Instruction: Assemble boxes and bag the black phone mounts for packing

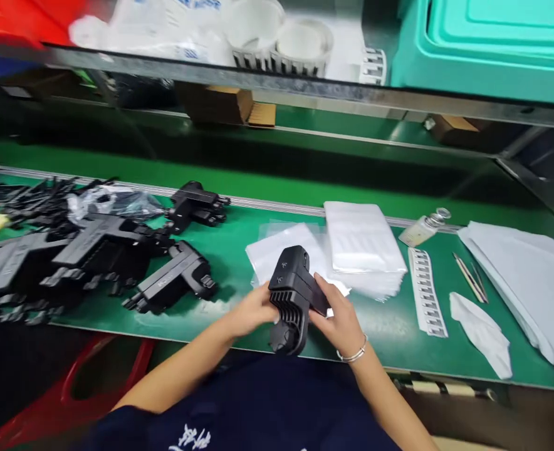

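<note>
Left hand and right hand are both on it now, grasping opposite sides of a black ribbed housing, up over the front of the green bench, near the white bag stack. Looks like a handling step, maybe a look-over; that awkward shape calls for one hand supporting firmly while the other shifts.
</note>
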Motion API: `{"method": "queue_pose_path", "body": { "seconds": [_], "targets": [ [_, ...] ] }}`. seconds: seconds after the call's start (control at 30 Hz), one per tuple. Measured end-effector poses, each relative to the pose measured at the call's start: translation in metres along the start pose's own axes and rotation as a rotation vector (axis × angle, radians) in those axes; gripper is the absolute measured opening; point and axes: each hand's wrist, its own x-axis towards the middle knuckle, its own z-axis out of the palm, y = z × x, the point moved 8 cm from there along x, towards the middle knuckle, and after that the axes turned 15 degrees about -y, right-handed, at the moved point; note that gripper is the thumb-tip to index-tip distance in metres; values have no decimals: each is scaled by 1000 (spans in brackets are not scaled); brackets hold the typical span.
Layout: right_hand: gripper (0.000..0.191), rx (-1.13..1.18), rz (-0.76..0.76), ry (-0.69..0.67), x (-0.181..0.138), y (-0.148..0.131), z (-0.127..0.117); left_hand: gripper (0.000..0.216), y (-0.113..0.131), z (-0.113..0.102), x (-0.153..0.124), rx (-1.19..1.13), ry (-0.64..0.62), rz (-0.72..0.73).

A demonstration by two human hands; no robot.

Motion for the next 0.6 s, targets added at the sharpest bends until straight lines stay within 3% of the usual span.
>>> {"method": "queue_pose_path", "body": {
  "seconds": [0.1, 0.17, 0.23, 0.3, 0.37, 0.47, 0.53, 0.6],
  "targets": [
    [58, -210, 82, -57, -20, 16, -6, 67, 0, 4, 14, -254, -159, -58],
    [49, -303, 85, -91, -26, 18, -8, 64, -8, 3, 23, -278, -118, -125],
    [45, -242, 42, -89, -31, 17, -13, 60, -17, -1, 28, -190, 2, -167],
    [51, -26, 83, -19, -37, 27, -22, 59, -23, -5, 28, -160, 112, -156],
    [54, 290, 279, 72, -47, 55, -25, 58, -26, -10, 23, -172, 184, -104],
    [59, 798, 555, 14, -55, 85, 4, 59, -20, -19, 14, -98, 202, -22],
    [61, 1041, 622, -68, -50, 88, 26, 59, -13, -22, 9, 18, 174, 12],
    [55, 1174, 663, -57, -42, 87, 36, 59, -6, -23, 6, 144, 144, 27]
  ]
}}
